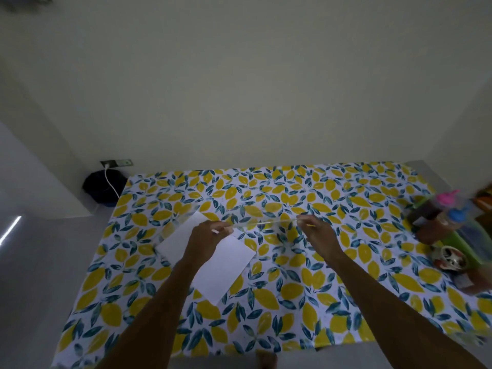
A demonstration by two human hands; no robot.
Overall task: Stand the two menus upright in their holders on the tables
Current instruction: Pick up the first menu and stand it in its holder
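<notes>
A clear acrylic menu holder (262, 221) is held just above the lemon-print tablecloth (292, 288), seen nearly edge-on as a thin transparent strip. My left hand (206, 235) pinches its left end and my right hand (316, 233) pinches its right end. A white menu sheet (221, 267) lies flat on the cloth under my left hand and forearm. A second clear holder (181, 222) seems to lie over the sheet's far left corner, hard to make out.
At the table's right edge stand a green tray (468, 243) with brown jars, bottles with pink and blue caps (452, 206) and a small round tin (450, 258). A dark bag (102, 186) with a white cable sits on the floor at back left. A wall stands behind the table.
</notes>
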